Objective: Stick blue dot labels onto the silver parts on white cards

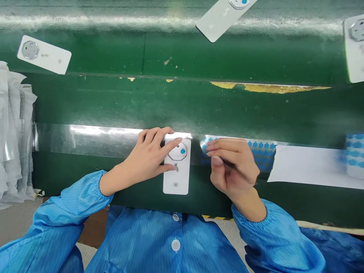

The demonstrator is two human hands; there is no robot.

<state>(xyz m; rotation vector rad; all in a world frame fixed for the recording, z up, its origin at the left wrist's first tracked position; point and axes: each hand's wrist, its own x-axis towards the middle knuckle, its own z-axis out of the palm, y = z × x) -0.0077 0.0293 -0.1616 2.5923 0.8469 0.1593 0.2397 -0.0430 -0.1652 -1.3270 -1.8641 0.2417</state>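
Note:
A white rectangular plate with a round socket face and a small blue sticker lies on the green bench edge in front of me. My left hand rests on it, fingers curled over its top, thumb and forefinger pressing the plate. My right hand hovers just right of the plate, fingers pinched together over a sheet of blue stickers; whatever the fingertips hold is too small to make out.
Similar white plates lie on the green conveyor: one at far left, one at top centre, one at the right edge. A stack of clear bags stands left. White backing paper and a sticker roll lie right.

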